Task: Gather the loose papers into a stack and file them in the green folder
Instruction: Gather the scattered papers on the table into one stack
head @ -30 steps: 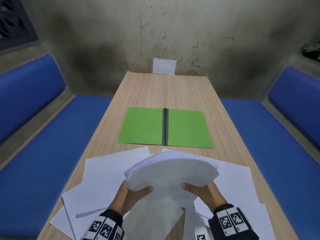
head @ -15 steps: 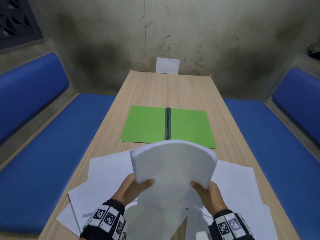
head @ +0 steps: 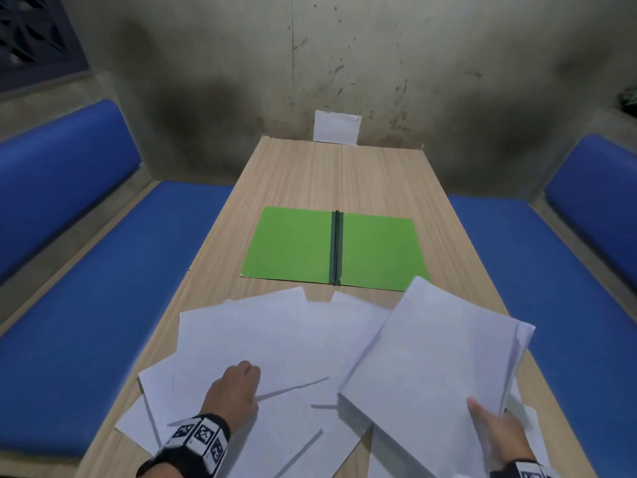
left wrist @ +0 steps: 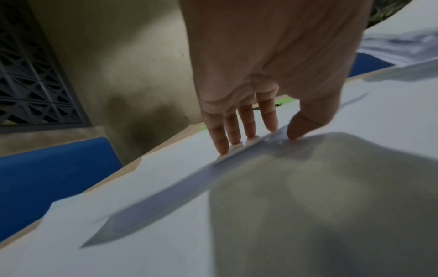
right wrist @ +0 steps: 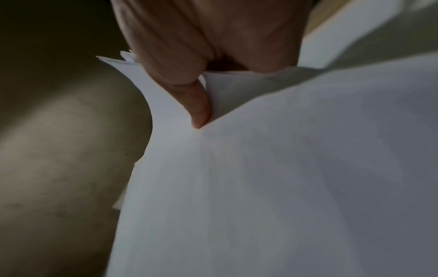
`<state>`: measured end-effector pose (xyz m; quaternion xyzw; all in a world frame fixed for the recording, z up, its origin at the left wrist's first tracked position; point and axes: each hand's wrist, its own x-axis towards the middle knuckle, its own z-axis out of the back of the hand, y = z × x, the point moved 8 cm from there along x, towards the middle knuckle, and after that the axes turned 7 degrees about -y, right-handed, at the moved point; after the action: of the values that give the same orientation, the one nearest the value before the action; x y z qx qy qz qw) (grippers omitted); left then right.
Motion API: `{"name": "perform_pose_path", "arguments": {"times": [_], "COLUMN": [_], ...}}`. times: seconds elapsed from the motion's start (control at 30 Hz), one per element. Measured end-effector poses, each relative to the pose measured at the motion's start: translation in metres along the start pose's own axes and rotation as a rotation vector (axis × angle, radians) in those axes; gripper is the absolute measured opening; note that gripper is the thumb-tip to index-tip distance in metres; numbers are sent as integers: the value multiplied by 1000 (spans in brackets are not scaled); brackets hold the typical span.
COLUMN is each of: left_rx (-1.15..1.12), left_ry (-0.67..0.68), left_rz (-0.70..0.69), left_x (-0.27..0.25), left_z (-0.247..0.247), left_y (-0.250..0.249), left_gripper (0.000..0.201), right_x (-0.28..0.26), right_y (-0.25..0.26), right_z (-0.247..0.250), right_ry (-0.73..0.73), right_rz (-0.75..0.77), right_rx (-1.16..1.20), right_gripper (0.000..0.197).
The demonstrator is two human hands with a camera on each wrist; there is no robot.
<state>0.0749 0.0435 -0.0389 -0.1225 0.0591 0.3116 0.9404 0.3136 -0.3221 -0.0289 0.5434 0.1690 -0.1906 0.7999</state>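
The green folder (head: 293, 246) lies open and flat in the middle of the wooden table (head: 327, 174). Loose white sheets (head: 275, 339) are fanned out between it and me. My right hand (head: 496, 432) grips the gathered paper stack (head: 431, 350) by its near corner and holds it tilted over the table's right side; in the right wrist view the thumb (right wrist: 199, 112) presses on top of the stack (right wrist: 284, 168). My left hand (head: 246, 369) is down on the loose sheets. In the left wrist view the left hand (left wrist: 263, 138) pinches the raised edge of a loose sheet (left wrist: 166, 187) between thumb and fingertips.
Blue cushioned benches (head: 103, 305) (head: 551, 288) run along both sides of the table. A small white card (head: 336, 127) leans on the stained wall at the far end. Bare tabletop lies beyond the folder.
Both hands held the stack upright in front of me. Now the left hand has let go and dropped onto the loose sheets, and the right hand has swung the stack to the right.
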Motion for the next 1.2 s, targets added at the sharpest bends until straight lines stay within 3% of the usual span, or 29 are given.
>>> {"name": "perform_pose_path", "arguments": {"times": [0.13,0.4,0.63,0.7,0.8,0.87,0.97,1.1,1.2], "left_rx": [-25,-255,-825,-934,-922,-873,-713,-495,-531], "left_ry": [-77,-263,-69,-14,25,-32,-195,-226,-189], "left_rz": [28,185,458,464,402,418,592,1034,1167], "left_x": [3,-5,2,4,4,1,-20,-77,-97], "left_z": [11,73,18,1,-6,-2,11,14,6], "left_y": [1,-17,-40,-45,-41,-21,33,98,113], "left_gripper": [37,38,35,35,32,27,15,73,107], "right_x": [-7,-2,-1,0,0,0,1,3,1], "right_y": [-23,-36,-45,-45,-46,-46,-47,-48,-48], "right_z": [3,1,0,0,0,0,0,1,0], "right_ry": [-41,-72,-93,-94,-104,-107,-110,-101,-99], "right_rz": [-50,-83,-105,-104,-100,-105,-116,-115,-112], "right_rx": [-31,-9,10,22,29,32,37,45,38], "right_gripper": [39,43,44,44,44,44,46,45,44]}}
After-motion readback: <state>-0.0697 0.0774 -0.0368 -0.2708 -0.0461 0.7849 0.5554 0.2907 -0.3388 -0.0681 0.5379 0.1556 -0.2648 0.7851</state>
